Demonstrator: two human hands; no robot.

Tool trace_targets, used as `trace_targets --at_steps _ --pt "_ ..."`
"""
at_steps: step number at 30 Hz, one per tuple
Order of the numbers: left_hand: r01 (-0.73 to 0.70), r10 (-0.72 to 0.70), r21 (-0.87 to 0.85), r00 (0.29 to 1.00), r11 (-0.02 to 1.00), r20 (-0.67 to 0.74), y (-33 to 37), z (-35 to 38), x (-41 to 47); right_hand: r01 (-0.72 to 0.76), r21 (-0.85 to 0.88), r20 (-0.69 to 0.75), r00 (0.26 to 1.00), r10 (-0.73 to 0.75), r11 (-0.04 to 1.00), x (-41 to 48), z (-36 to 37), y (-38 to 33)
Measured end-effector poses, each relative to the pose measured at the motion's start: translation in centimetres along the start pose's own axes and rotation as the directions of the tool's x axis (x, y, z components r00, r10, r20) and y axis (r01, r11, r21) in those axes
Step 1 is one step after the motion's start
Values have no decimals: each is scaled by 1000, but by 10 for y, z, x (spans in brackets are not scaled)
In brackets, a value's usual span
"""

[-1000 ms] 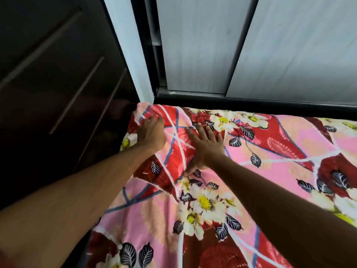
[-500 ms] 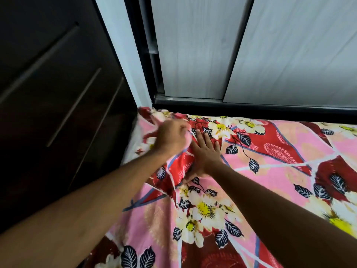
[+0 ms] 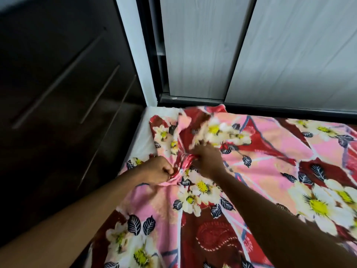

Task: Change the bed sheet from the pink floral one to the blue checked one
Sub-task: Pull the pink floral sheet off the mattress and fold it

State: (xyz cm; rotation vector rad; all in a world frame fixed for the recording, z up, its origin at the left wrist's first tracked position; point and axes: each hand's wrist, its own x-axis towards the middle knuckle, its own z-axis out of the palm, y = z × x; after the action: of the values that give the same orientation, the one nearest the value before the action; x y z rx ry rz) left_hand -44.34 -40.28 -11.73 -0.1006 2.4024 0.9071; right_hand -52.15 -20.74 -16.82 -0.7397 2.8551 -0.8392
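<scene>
The pink floral sheet point(image 3: 270, 171) covers the bed, with red patches and white-and-yellow flowers. Its far left corner is pulled off and bunched, baring the white mattress point(image 3: 146, 132) at that corner. My left hand point(image 3: 156, 171) is a fist gripping a bunch of the sheet near the bed's left edge. Just to its right, my right hand point(image 3: 207, 161) grips the gathered, blurred cloth of the corner. No blue checked sheet is in view.
A dark cabinet point(image 3: 58, 93) with long bar handles stands close along the bed's left side. Grey sliding wardrobe doors point(image 3: 270, 55) on a black track rise right behind the bed's far edge. A white post point(image 3: 135, 55) stands at the corner.
The sheet's corner came off the mattress and was drawn toward me. My left hand went from tucked at the corner to a fist on the cloth; my right went from flat to gripping.
</scene>
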Motion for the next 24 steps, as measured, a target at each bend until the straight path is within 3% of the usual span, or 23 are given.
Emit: trace_targets --at_steps 1,3,5,6,8,10,11,13,15,17,21,24 --pt "7 -7 -3 1000 1000 -29 1 -3 -5 42 -25 10 999 -41 999 -15 -2 -13" --pt "-29 29 4 973 1000 -229 3 -10 -12 119 29 122 985 -122 992 -47 -2 -36" --pt "-100 120 68 867 993 -484 10 -16 -17 171 44 328 928 -176 984 -74 -2 -53" --pt "-95 140 111 832 989 -536 12 -16 -16 171 70 410 893 -184 983 -83 -3 -58" --pt "-27 77 126 907 992 -415 17 -9 -16 187 106 463 860 -215 977 -93 -11 -61" --pt "17 10 172 988 985 -152 19 9 -18 178 123 432 876 -215 976 -94 -20 -58" --pt "-10 33 238 995 971 -93 19 21 -20 153 137 398 896 -195 979 -93 -27 -54" --pt "-27 89 351 982 936 -164 14 42 -22 70 136 263 959 -104 988 -91 -37 -38" --pt "13 83 314 953 949 -291 19 49 -29 -49 167 97 995 33 985 -97 -50 -22" --pt "40 72 292 930 956 -361 26 53 -38 -125 236 31 992 121 964 -114 -61 -8" --pt "97 80 337 876 937 -475 38 67 -61 -1 236 64 998 -14 972 -176 -76 20" --pt "5 197 367 837 930 -511 62 88 -86 5 144 46 999 -12 990 -236 -97 39"
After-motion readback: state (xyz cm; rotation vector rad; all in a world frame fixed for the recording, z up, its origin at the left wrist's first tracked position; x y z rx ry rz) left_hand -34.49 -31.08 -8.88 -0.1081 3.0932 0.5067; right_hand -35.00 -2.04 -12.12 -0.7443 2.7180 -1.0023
